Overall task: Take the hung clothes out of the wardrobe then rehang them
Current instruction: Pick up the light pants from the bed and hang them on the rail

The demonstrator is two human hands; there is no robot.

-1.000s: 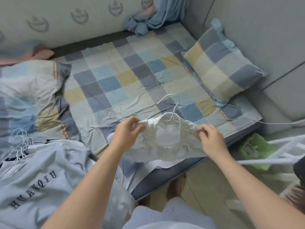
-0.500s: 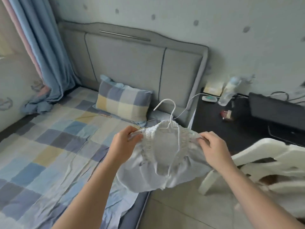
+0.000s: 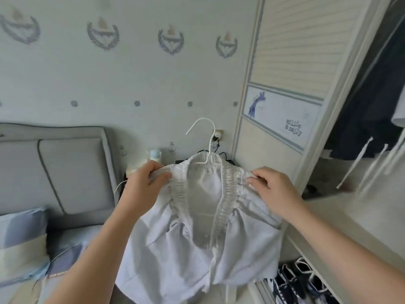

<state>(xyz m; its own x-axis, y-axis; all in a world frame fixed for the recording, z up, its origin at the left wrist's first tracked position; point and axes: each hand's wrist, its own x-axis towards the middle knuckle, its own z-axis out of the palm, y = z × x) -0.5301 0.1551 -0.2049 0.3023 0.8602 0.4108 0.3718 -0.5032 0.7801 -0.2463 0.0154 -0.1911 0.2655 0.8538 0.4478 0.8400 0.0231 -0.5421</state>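
1. A white garment [image 3: 197,242] sits on a white wire hanger [image 3: 211,143], held up just left of the open wardrobe [image 3: 306,51].
2. The left hand [image 3: 145,185] and right hand [image 3: 274,189] each pinch one shoulder, fingers curled.
3. It is not yet on the rail; dark clothes [image 3: 361,119] hang inside.

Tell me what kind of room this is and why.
Probably a bedroom: a grey padded headboard, a blue checked pillow, and an open white wardrobe with dark clothes hanging inside. Left hand and right hand hold a white gathered garment on a wire hanger.
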